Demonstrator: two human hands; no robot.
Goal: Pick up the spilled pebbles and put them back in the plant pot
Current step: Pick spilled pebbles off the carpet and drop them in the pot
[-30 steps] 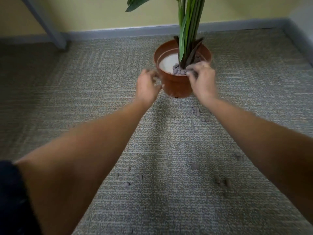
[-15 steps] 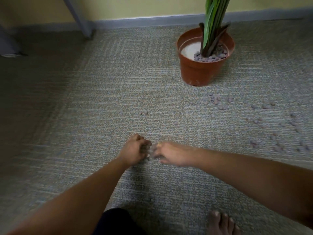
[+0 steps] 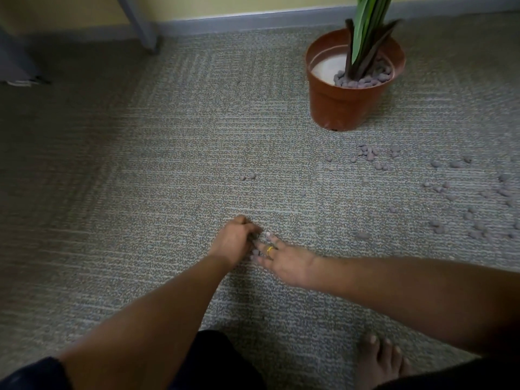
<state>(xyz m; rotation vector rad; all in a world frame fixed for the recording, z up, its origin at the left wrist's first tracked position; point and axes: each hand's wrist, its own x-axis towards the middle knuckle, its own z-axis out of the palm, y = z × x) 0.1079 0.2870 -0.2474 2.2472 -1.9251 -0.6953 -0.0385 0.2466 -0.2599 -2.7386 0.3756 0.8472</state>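
Hands gathering pebbles on carpet.

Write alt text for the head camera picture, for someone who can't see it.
Two bare hands, left hand and right hand, meet low on grey carpet, gathering small grey pebbles. More spilled pebbles lie right of an upright terracotta plant pot.

The plant is cut off by the top edge, the curled left hand hides whatever it holds, and the pebbles run past the right edge.
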